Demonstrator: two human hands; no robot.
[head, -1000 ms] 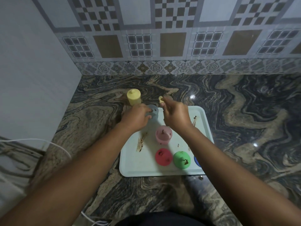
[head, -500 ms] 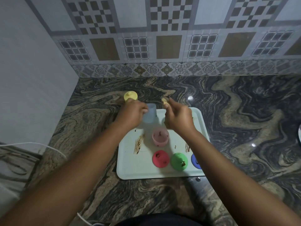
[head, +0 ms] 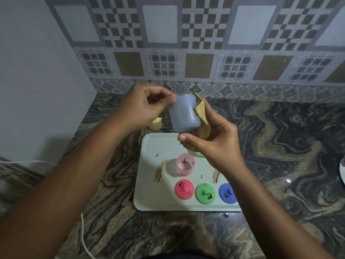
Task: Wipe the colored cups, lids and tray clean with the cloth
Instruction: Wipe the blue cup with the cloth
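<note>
Blue-grey plastic cup point(head: 183, 114) is off the tray, held in the air over the far edge and tilted. Left hand point(head: 147, 107) pinches the cup's upper end between thumb and fingertips. Right hand point(head: 211, 143) is curled round a folded tan cloth point(head: 202, 113), which lies against the cup's right side and lower end.

Pale rectangular plastic tray point(head: 149, 174) sits flat on the dark marbled stone counter point(head: 280, 146). Brown smears point(head: 159, 172) on the tray, left of centre, and another streak towards the right edge.

Pink plastic cup point(head: 184, 164) stands upright mid-tray, mouth up, with brown specks on it. Row along the tray's near edge: red round lid point(head: 183, 189), green round lid point(head: 205, 193), blue round lid point(head: 226, 193). The blue one is partly behind the right forearm. All three are spotted brown.

Pale yellow plastic cup point(head: 155, 124) stands on the counter just beyond the tray's far left corner, mostly hidden by the left wrist.

White cable point(head: 84, 230) runs along the counter's left side.
</note>
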